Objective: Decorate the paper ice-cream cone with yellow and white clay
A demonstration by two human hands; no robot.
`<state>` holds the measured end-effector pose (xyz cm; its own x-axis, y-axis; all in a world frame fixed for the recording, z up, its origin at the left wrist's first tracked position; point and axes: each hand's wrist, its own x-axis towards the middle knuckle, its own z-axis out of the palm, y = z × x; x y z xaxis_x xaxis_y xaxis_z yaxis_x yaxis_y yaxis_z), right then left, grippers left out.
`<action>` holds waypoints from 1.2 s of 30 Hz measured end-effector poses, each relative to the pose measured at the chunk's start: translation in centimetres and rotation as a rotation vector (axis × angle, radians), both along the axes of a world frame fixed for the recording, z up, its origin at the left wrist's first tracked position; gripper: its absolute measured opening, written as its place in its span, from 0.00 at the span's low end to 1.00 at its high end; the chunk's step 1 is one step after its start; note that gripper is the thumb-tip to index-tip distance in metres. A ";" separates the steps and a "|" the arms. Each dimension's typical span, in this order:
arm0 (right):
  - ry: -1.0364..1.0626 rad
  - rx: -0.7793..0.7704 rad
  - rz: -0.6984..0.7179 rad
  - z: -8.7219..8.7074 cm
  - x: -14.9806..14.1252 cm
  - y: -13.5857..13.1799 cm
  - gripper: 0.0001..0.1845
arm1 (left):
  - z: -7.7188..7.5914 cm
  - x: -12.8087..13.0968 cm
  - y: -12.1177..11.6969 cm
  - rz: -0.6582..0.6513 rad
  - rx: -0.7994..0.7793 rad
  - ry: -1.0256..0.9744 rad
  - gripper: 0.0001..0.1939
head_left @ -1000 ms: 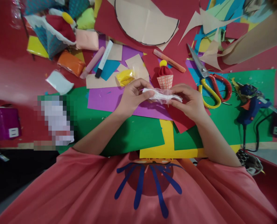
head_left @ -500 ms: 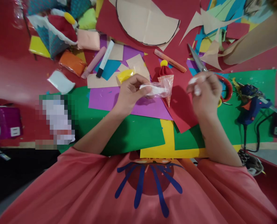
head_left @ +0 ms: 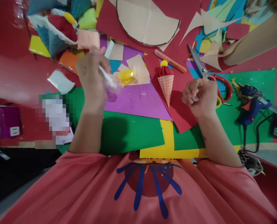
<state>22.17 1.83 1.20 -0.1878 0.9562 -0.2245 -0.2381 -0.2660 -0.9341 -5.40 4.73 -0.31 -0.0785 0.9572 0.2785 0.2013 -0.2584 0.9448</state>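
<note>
Red checks on cream cover the small cone (head_left: 166,90), which lies between my two hands on a red sheet (head_left: 183,116), touching neither of them. Its long axis runs away from me: the narrow tip points back my way, tilted a touch to the right, and the yellow ball (head_left: 163,63) sits at the far end. My right hand (head_left: 196,93) is the nearer one, just beside the cone on its right; my left hand (head_left: 93,73) is well apart on the other side, with the purple sheet (head_left: 140,99) between.

My right forearm slants inward, the fingers folded towards the palm around a small whitish lump (head_left: 194,98); how much of it is tucked inside I can't tell. The scissors' red handle (head_left: 227,88) is just behind that hand.

My left forearm rises almost straight, back of the hand up, beside the pink block (head_left: 89,39). It grips a clear wrapper (head_left: 113,82) with something white inside, too blurred to make out. The wrapper trails towards the yellow packet (head_left: 127,77), and I can't tell whether they touch
</note>
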 end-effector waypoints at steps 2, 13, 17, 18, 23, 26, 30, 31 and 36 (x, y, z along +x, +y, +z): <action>-0.043 -0.049 0.024 0.0 -0.4 -0.4 0.31 | 0.1 -0.8 0.5 0.041 0.036 0.069 0.10; 0.188 -0.206 0.112 0.8 -1.6 -0.7 0.40 | 0.6 -3.9 1.4 0.336 0.585 0.772 0.12; 0.298 -0.273 0.128 0.6 -1.7 -1.0 0.38 | 0.2 0.5 -0.8 0.116 0.702 0.661 0.06; 0.322 -0.294 0.133 0.5 -1.7 -1.1 0.37 | 0.2 1.7 -1.5 0.069 0.666 0.619 0.06; 0.373 -0.321 0.117 0.4 -2.5 -1.7 0.35 | -0.3 6.2 -5.1 -0.228 0.671 0.555 0.05; 0.410 -0.279 0.050 0.7 -3.4 -2.1 0.30 | -0.8 7.2 -5.9 -0.288 0.617 0.583 0.16; 0.272 -0.177 0.125 0.4 -3.9 -2.5 0.32 | -1.3 6.8 -5.2 -0.272 0.512 0.544 0.33; 0.210 -0.125 0.182 0.3 -3.8 -2.5 0.34 | -1.4 6.5 -4.9 -0.266 0.497 0.530 0.32; -0.013 0.103 0.429 -0.4 -3.0 -2.5 0.43 | -1.4 5.4 -4.1 -0.250 0.514 0.470 0.21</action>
